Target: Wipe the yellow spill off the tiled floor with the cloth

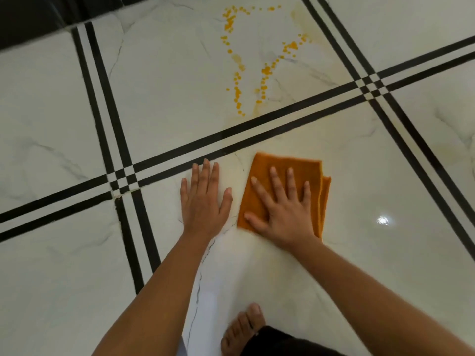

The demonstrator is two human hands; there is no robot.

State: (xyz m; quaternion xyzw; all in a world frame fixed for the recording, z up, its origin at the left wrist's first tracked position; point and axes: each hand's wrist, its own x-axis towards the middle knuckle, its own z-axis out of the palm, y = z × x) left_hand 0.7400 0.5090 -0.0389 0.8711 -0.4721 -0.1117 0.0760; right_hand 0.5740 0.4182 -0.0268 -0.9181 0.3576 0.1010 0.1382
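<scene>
Pressing the folded orange cloth (285, 191) flat to the tiled floor (64, 111), our right hand (282, 209) lay on it palm down with its fingers (276, 183) spread wide and straight; it gripped nothing, merely pinning the fabric beneath the palm. Our left hand (204, 199) rested just beside the cloth, also flat, fingers extended and close together, bare of any object and serving as a brace. A bare foot (243, 327) showed at the lower edge of the view.

The yellow spill (246, 60) lay well apart from the cloth, on the farther tile beyond the double black stripe (231, 140): two converging trails of droplets, with paler smears around them and faint yellowish staining on the near tile. We judged the task only partly done, the beaded drops being untouched.

To perform the stroke well, we would have kept even pressure across the whole palm, carried the cloth over the stripe to the far end of each trail, and drawn it toward us in one direction, so that liquid was gathered, not spread. Refolding to a clean face seemed advisable, the risk being smeared residue.
</scene>
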